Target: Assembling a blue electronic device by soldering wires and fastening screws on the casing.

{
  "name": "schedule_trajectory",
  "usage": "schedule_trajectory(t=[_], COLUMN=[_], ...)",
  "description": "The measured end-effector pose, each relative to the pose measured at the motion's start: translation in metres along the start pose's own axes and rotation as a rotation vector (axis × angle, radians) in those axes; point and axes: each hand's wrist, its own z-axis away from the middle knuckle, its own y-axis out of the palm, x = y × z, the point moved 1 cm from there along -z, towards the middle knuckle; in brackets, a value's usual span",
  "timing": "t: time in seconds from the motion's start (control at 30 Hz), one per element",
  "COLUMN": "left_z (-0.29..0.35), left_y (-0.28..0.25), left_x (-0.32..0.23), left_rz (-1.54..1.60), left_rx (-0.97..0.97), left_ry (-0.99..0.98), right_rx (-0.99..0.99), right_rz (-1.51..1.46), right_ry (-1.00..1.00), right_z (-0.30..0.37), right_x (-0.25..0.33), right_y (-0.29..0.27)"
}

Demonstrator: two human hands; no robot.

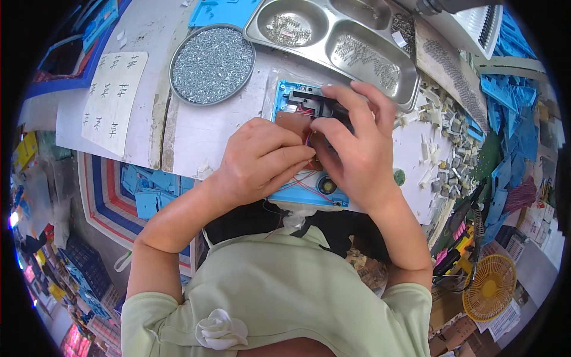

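Note:
A blue plastic housing lies open at the table's front edge, on clear plastic film. Within it are a black slotted part, a brown circuit board, thin red and blue wires, and a round black speaker-like part near its front. My left hand is closed, its fingertips pinched at the board's edge beside the wires. From the right, my right hand curls over the housing. One of its fingers bends to the board's right edge, while others reach over the black part; whatever is between them is hidden.
Behind the housing stand a round tray of small screws and a steel compartment tray with small metal parts. Loose white and grey pieces cover the table's right side. A marked white sheet lies left. A striped bag holds blue parts.

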Motion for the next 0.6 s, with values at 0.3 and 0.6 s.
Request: schedule_trajectory(t=[0.3,0.6], left_z=[-0.013,-0.031], left_y=[-0.003,0.008], left_x=[0.01,0.017], left_rz=[0.027,-0.099], left_rx=[-0.05,0.009], left_ry=[-0.151,0.024], right_rx=[-0.062,-0.11], right_rz=[-0.031,-0.059], right_ry=[0.008,0.079], right_z=[0.006,0.019], right_x=[-0.008,-0.014], right_y=[0.006,-0.001])
